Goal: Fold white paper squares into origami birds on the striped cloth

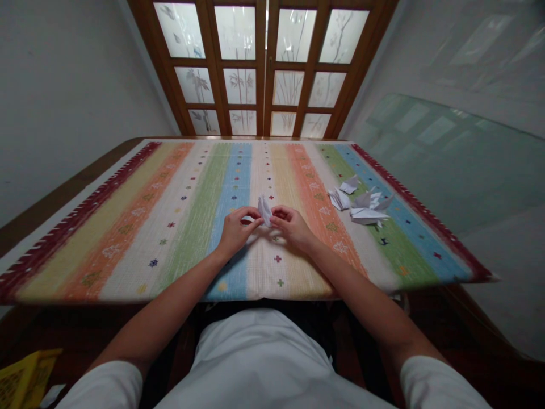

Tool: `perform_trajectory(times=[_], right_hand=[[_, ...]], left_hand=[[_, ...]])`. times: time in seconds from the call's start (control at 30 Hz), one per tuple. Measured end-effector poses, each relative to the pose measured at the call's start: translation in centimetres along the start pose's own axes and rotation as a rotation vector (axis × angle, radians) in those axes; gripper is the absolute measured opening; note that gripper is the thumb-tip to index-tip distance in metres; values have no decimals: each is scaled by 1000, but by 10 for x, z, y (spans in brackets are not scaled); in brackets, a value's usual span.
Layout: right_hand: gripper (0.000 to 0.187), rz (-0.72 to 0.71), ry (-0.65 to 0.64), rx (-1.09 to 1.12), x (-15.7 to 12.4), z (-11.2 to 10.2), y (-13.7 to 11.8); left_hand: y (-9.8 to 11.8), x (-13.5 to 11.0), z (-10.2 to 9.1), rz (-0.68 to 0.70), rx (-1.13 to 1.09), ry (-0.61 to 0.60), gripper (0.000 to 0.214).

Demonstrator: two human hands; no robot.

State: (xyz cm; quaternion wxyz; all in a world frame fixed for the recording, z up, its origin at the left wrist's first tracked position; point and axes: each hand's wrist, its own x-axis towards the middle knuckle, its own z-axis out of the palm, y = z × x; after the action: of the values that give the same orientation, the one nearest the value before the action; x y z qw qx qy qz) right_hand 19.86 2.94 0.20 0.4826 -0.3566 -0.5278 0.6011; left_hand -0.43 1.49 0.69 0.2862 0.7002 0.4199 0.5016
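A small folded white paper piece (264,211) stands upright between my hands, just above the striped tablecloth; its exact folded shape is hard to make out. My left hand (239,228) pinches its left side between thumb and fingertips. On the other side, the thumb and fingers of my right hand (292,225) are closed on its lower right edge. To the right on the cloth lie several folded white paper cranes (369,209), grouped close together and partly overlapping, apart from my hands.
A striped cloth (187,221) with small printed figures covers the table. Wooden doors with frosted panes (240,85) stand behind it. A glass sheet (447,159) leans along the right wall. At the lower left is a yellow plastic crate (29,375).
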Motion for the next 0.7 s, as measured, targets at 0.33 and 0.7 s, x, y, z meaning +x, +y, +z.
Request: perform_trajectory(times=[0.33, 0.7], right_hand=[[49, 62, -109, 131, 0, -5, 6], [40, -125, -40, -34, 5, -8, 9]], left_hand=[[-2, 1, 0, 50, -75, -6, 19], [-1, -2, 0, 54, -119, -7, 34]])
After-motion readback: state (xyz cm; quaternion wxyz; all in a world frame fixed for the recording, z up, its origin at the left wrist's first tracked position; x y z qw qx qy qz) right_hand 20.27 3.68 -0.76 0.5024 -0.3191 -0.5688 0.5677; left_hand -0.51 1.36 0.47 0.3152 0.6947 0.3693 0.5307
